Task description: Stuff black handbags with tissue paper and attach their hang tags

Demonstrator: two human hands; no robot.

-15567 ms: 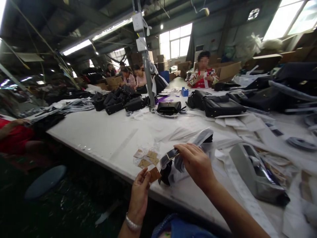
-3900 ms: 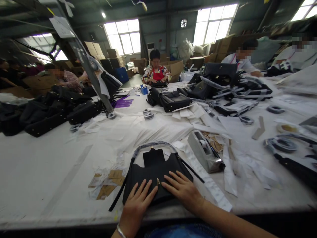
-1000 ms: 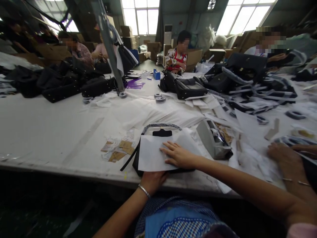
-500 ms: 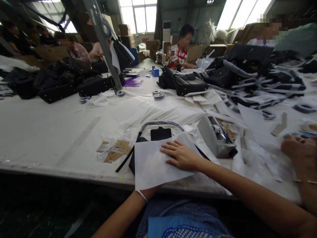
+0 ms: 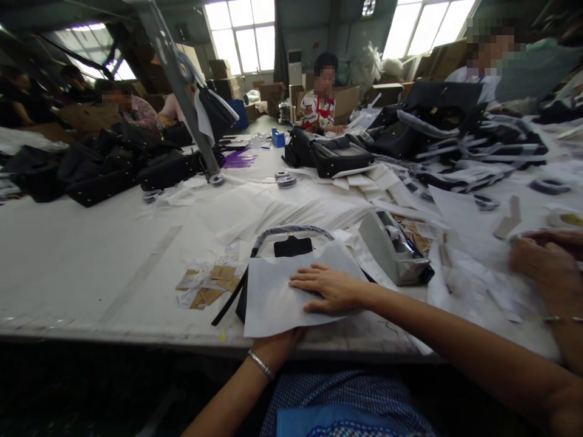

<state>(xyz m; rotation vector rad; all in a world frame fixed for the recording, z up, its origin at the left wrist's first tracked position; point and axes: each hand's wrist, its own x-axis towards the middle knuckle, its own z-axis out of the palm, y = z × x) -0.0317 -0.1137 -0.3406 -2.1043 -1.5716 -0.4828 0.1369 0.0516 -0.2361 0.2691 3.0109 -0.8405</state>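
Note:
A sheet of white paper (image 5: 273, 297) lies over the front of a black handbag (image 5: 240, 309) near the table's front edge. The bag's wrapped handle (image 5: 291, 230) and dark flap (image 5: 293, 246) show beyond the paper. My right hand (image 5: 325, 289) rests flat on the sheet, its fingers stretched to the left. My left hand (image 5: 277, 347) reaches under the paper's near edge at the bag; its fingers are hidden there. A thin black strap (image 5: 228, 302) hangs out at the bag's left.
Small brown cards and tags (image 5: 209, 285) lie left of the bag. A grey tape dispenser (image 5: 394, 249) stands to the right. Beside it a co-worker's hands (image 5: 542, 261) are busy. Black bags (image 5: 341, 155) are heaped across the far table, near a slanted metal post (image 5: 182, 91).
My left hand shows more below the paper, having moved slightly up and right. The paper's near edge sits a little higher. My right hand stays flat on the sheet. The view has shifted slightly.

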